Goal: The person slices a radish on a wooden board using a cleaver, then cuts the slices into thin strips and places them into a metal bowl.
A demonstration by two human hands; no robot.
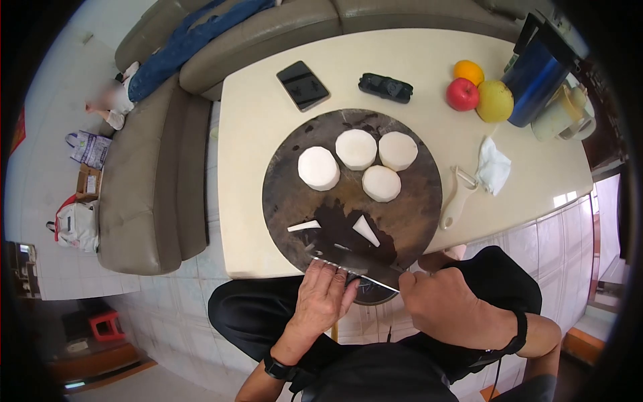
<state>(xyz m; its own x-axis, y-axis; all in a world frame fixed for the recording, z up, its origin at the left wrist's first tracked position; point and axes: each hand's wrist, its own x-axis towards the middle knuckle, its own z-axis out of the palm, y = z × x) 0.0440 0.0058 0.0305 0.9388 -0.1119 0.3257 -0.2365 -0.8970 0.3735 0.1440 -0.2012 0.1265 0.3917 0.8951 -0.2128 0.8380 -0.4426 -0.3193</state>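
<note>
My right hand [439, 301] is wrapped round the handle of a knife [382, 275], whose blade points left across the near edge of a round dark cutting board [284, 171]. At the blade's far end, my left hand [321, 295] has its fingers stretched out, the thumb apart, and the fingertips against or just beside the blade; contact is hard to make out. Several thick, peeled white radish pieces [356, 149] sit on the board's far half. Nearer to me lie a white radish sliver [304, 226] on the left and a wedge-shaped one [366, 231] on the right, on a wet patch.
A peeler [458, 201] and a crumpled white tissue [494, 167] lie right of the board on the cream table [244, 201]. Beyond are a phone [303, 86], a black case [385, 88], fruit [463, 94] and a blue flask [540, 74]. A person reclines on the sofa [144, 181].
</note>
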